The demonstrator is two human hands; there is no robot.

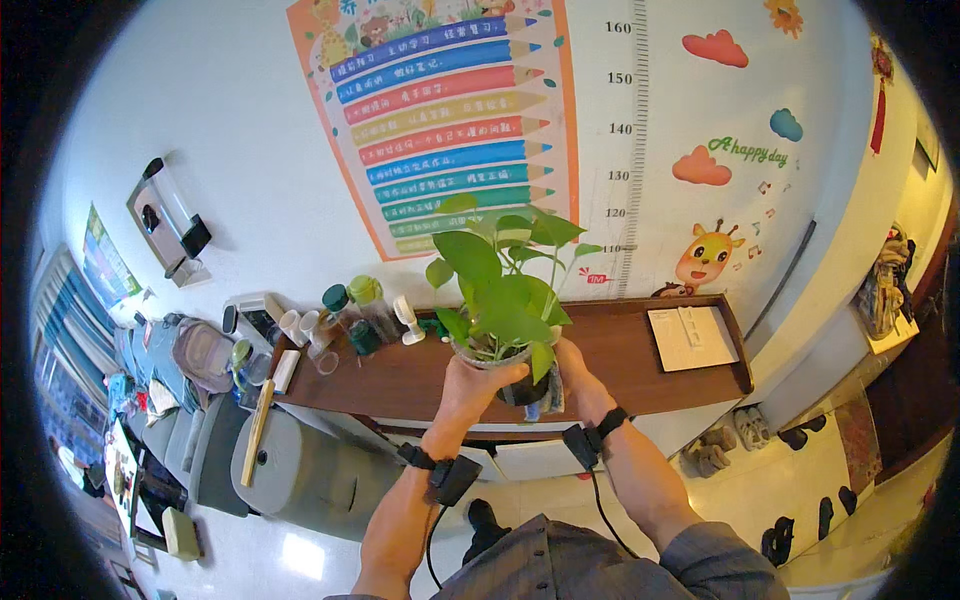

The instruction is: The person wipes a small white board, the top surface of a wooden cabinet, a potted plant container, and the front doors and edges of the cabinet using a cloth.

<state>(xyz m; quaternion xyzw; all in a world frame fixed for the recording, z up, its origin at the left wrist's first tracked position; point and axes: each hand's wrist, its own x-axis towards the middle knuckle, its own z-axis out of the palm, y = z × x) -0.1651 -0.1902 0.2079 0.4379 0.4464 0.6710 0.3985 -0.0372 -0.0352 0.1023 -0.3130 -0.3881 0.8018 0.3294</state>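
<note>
Both my hands hold a leafy green potted plant (502, 300) above the front part of a dark wooden cabinet top (600, 337). My left hand (476, 386) grips the left side and rim of the dark pot (517, 390). At the pot's right side is my right hand (574, 367), partly hidden by leaves; a bluish-grey cloth (551, 397) hangs beside the pot there. Each wrist wears a black strap with a small cabled device. Whether the pot touches the cabinet top cannot be told.
Left of the plant, the cabinet top bears a small white fan (408, 321), bottles with green lids (367, 296) and white cups (294, 327). A white board or pad (694, 339) lies at its right end. A grey sofa seat (315, 465) stands left; shoes (709, 450) are on the floor right.
</note>
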